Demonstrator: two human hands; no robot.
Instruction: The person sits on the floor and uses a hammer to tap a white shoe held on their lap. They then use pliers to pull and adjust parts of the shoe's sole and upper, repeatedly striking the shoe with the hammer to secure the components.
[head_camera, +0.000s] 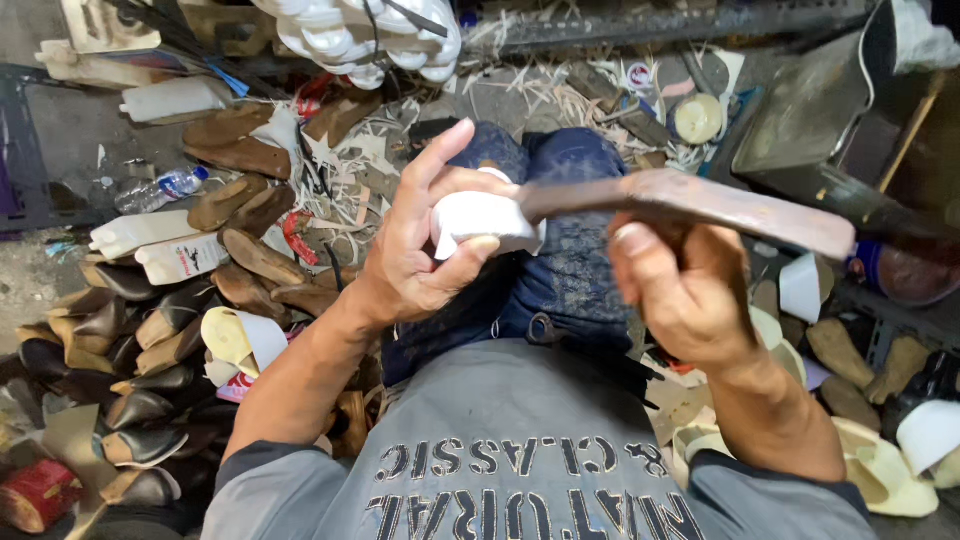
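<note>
Floor: from the head camera I see grey concrete (70, 140) strewn with pale shavings (560, 100) and offcuts, all around my knees.
Lap: my legs in dark blue jeans (560, 260) run up the middle of the view, under both hands; a grey shirt (520, 460) fills the bottom edge.
Left hand: my left hand (420, 240) is closed round a small white piece (482, 220), thumb pressed under it, index finger sticking up free.
White piece: it sits in that grip above my left knee, its right edge touching the tip of the tool.
Right hand: my right hand (680, 285) is wrapped tight round the handle of a long, flat, rust-brown blade (700, 205); the hand is a little blurred.
Blade: it lies almost level, wide end out to the right, narrow end meeting the white piece.
Left side: rows of brown and black shoe soles and heels (150, 330) are heaped there, with white plastic bottles (165, 250) and a clear water bottle (160, 188) beside them.
Right side: cream and white curved pieces (880, 470) lie near my right elbow; a dark metal tray (820, 110) stands tilted further back.
Top: a bunch of white moulded shapes (380, 40) hangs at the top edge.
</note>
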